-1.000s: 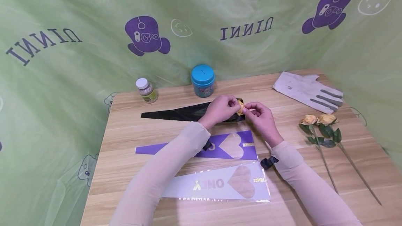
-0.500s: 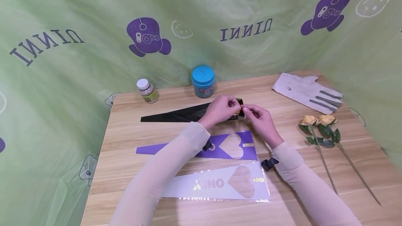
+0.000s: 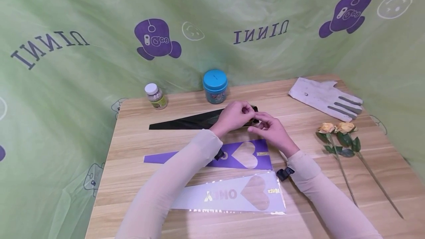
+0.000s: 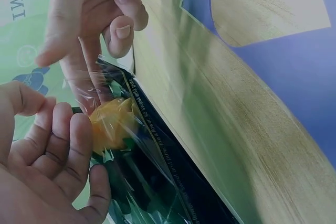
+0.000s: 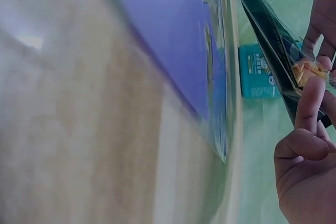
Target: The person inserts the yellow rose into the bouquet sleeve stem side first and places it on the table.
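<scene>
A black, clear-fronted flower sleeve (image 3: 186, 120) lies along the back of the table. Inside its mouth sits an orange-yellow artificial rose (image 4: 113, 124), seen through the film in the left wrist view. My left hand (image 3: 234, 115) pinches the film edge at the sleeve's mouth, thumb against forefinger. Opposite it, my right hand (image 3: 273, 132) reaches to the mouth with extended fingers (image 4: 92, 72) by the rose, its thumb held apart. In the right wrist view the rose (image 5: 310, 71) shows between both hands. The stem is mostly hidden by the sleeve and my left hand.
A purple sleeve (image 3: 262, 162) and a white sleeve (image 3: 229, 185) with heart windows lie nearer me. Two yellow roses (image 3: 335, 127) and a work glove (image 3: 323, 97) lie at the right. A blue-lidded tub (image 3: 215, 86) and white-capped jar (image 3: 155, 96) stand at the back.
The rose has gone deeper into the sleeve's mouth. My right hand has let go of its pinch there, and its thumb has moved away from the fingers. My left hand stays in place.
</scene>
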`<state>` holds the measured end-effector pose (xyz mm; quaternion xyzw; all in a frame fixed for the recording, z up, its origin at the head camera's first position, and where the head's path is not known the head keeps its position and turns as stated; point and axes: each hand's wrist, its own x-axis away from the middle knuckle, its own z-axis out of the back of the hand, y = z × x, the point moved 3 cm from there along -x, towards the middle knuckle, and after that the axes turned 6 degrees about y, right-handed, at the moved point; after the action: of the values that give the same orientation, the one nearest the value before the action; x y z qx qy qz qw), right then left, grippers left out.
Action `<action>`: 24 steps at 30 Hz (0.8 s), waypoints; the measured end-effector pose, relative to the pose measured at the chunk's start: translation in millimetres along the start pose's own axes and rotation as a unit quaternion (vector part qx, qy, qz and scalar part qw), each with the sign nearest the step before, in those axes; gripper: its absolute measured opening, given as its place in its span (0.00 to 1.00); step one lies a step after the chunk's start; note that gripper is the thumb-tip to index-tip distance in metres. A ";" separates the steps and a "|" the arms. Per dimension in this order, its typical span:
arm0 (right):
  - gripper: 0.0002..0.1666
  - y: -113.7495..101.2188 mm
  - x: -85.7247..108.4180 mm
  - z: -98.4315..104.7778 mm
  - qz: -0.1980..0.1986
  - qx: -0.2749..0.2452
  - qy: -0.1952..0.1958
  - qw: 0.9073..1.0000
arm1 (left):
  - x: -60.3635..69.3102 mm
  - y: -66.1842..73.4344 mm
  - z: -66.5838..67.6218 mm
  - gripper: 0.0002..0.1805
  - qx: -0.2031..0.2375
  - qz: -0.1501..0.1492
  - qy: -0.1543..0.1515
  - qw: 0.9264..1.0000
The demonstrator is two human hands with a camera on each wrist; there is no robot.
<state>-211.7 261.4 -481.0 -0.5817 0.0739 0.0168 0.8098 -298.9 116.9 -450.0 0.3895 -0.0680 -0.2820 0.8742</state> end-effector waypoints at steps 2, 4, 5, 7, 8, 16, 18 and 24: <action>0.31 11.1 -3.1 -1.0 0.006 0.009 0.001 1.000 | -0.1 -0.1 0.2 0.05 0.002 0.002 -0.002 1.000; 0.30 21.1 -6.1 -2.0 0.017 0.022 0.001 1.000 | -0.7 -0.5 0.4 0.05 0.004 0.003 -0.003 1.000; 0.30 25.3 -7.7 -2.5 0.023 0.028 0.001 0.999 | -1.0 -0.6 0.6 0.05 0.006 0.004 -0.004 1.000; 0.27 28.2 -9.7 -3.0 0.038 0.042 -0.004 0.998 | -1.5 -0.8 1.2 0.05 0.012 0.007 -0.006 1.000; 0.26 28.6 -10.6 -3.4 0.046 0.047 -0.007 0.998 | -1.8 -0.9 1.4 0.06 0.014 0.009 -0.007 1.000; 0.16 27.0 -19.3 -5.8 0.075 0.089 -0.019 0.993 | -3.1 -1.2 2.9 0.06 0.024 0.014 -0.005 1.000; 0.16 25.9 -21.3 -7.1 0.080 0.094 -0.021 0.992 | -3.1 -1.3 3.5 0.06 0.025 0.014 -0.005 1.000; 0.13 23.5 -25.4 -11.3 0.085 0.093 -0.026 0.992 | -4.0 -2.7 6.3 0.06 0.020 0.011 -0.006 1.000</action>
<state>-240.5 259.8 -503.1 -0.4948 0.1028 0.0937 0.8578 -305.5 113.6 -447.2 0.4042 -0.0832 -0.2736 0.8688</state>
